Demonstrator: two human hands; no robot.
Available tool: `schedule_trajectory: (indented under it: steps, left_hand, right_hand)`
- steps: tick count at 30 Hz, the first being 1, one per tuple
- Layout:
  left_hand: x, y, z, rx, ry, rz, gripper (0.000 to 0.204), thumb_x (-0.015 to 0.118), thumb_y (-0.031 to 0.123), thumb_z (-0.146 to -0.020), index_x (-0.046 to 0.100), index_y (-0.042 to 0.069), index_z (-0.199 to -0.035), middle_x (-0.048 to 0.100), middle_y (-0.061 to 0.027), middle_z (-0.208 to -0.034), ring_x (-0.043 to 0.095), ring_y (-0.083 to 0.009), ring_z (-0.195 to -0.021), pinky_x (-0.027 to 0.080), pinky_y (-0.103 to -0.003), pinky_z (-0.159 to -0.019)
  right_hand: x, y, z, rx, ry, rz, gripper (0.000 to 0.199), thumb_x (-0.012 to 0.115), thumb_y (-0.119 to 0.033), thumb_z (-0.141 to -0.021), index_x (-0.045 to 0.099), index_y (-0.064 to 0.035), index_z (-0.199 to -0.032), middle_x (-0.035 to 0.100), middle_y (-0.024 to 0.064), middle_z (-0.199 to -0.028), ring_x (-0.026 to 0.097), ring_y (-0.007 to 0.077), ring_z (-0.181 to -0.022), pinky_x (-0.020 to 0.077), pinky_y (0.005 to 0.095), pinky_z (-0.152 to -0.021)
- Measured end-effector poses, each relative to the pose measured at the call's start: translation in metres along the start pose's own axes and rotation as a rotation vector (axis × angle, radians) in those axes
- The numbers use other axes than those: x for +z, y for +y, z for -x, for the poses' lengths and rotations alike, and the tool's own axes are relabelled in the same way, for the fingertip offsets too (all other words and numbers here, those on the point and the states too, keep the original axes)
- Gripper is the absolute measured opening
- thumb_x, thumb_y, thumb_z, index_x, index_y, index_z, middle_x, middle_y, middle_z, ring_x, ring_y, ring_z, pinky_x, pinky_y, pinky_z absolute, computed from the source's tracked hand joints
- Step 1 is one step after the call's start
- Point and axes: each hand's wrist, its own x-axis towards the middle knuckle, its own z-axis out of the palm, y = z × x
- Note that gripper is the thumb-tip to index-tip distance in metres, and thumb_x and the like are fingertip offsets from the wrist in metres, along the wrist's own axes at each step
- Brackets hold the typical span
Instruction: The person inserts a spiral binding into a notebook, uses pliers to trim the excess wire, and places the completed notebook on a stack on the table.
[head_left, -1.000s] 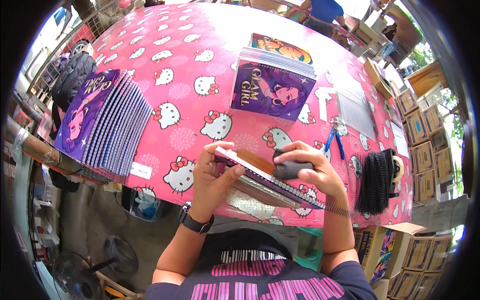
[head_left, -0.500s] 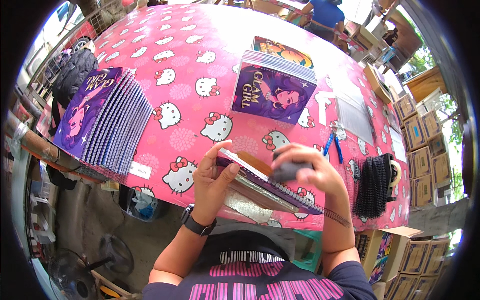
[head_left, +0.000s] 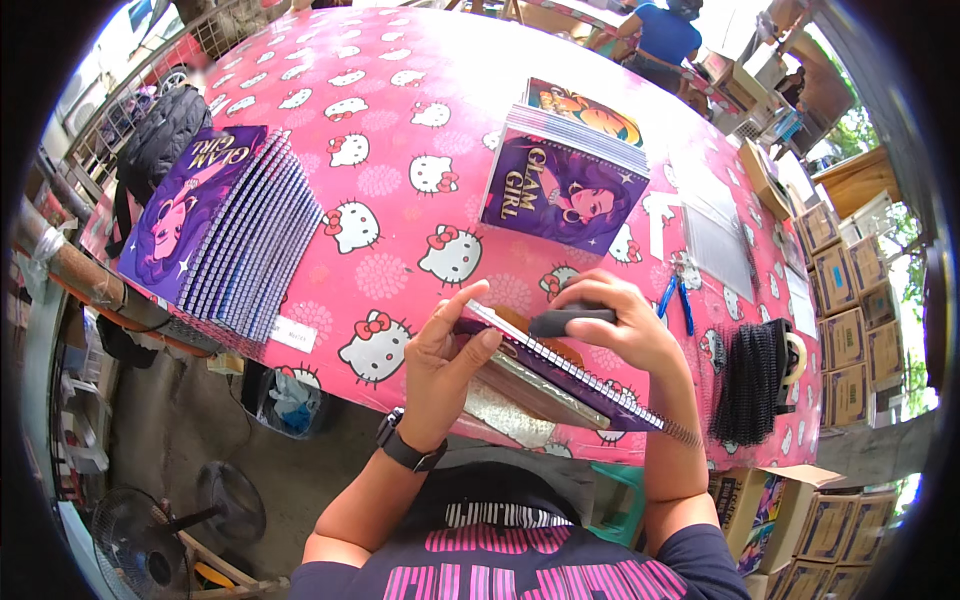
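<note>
Barely shifted since a moment back, left hand (head_left: pixel 440 360) pinching the spiral notebook (head_left: pixel 560 375) above the counter (head_left: pixel 400 160) edge, right hand (head_left: pixel 620 325) gripping a dark tool (head_left: pixel 570 320) on its coil, binding seemingly unfinished

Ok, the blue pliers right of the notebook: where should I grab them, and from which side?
By the blue handles, from above. The pliers lie flat on the tablecloth past the right hand, handles pointing toward the person and slightly spread, the metal head at the far end. The head looks too small to grip.
</note>
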Motion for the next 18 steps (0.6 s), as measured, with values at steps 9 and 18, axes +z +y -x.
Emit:
schedule_trajectory:
  steps: [9,18]
  left_hand:
    - [-0.005,-0.003,-0.002,0.071,0.001,-0.058,0.033,0.057,0.006,-0.095,0.058,0.001,-0.127,0.048,0.0052,-0.092,0.04,-0.0033,-0.079,0.033,-0.017,-0.071]
    - [-0.004,-0.002,-0.003,0.063,0.027,-0.017,0.026,0.059,0.008,-0.094,0.064,0.001,-0.118,0.051,0.0053,-0.09,0.039,-0.0033,-0.076,0.033,-0.019,-0.068]
  right_hand:
    - [0.005,-0.009,-0.014,-0.219,-0.071,-0.442,0.07,0.063,-0.064,-0.073,0.069,0.0008,-0.099,0.064,0.0141,-0.11,0.06,0.0267,-0.103,0.0426,0.0368,-0.094]
    - [0.006,-0.019,-0.018,-0.414,-0.234,-0.599,0.049,0.058,-0.044,-0.085,0.065,0.0032,-0.1,0.065,0.0116,-0.101,0.059,0.0215,-0.1,0.0434,0.0354,-0.091]
